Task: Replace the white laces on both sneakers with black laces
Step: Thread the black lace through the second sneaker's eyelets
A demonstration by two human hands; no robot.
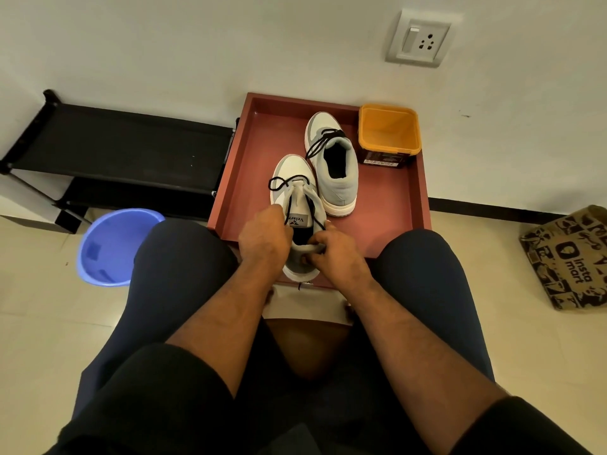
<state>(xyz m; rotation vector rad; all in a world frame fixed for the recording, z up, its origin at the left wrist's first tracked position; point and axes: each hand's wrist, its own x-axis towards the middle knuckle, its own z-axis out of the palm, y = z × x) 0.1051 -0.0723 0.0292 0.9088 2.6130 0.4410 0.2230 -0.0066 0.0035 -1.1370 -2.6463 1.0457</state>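
Red tray [394, 205] on floor against the wall, taken as reference. Two grey-white sneakers inside it, toes toward the wall.

Near sneaker [294, 178] at tray's front-left, heel overhanging the front edge. Black lace [284, 182] threaded through upper eyelets, loose loop lying over the toe side, strands running back along the tongue toward both hands. Tongue pulled up, label readable in part.

Left hand [264, 238] at the sneaker's left collar, fingers curled, pinching a black lace strand beside the tongue label. Right hand [331, 247] at the heel collar on the right, fingers curled round the collar edge, thumb side touching the other lace strand; can't tell whether that strand is actually pinched. Hands close together, not touching each other, sneaker opening between them.

Far sneaker [335, 159] further back in the tray, right of and just beside the near one. Already carries a black lace [323, 139], ends trailing off its left side.

Orange tub [389, 134] in tray's back-right corner, open top. Blue bucket [113, 246] on floor left of tray. Black shoe rack [115, 149] left of tray along the wall. Printed paper bag [570, 257] on floor well right of tray. Wall socket [420, 39] above tray, on the wall.
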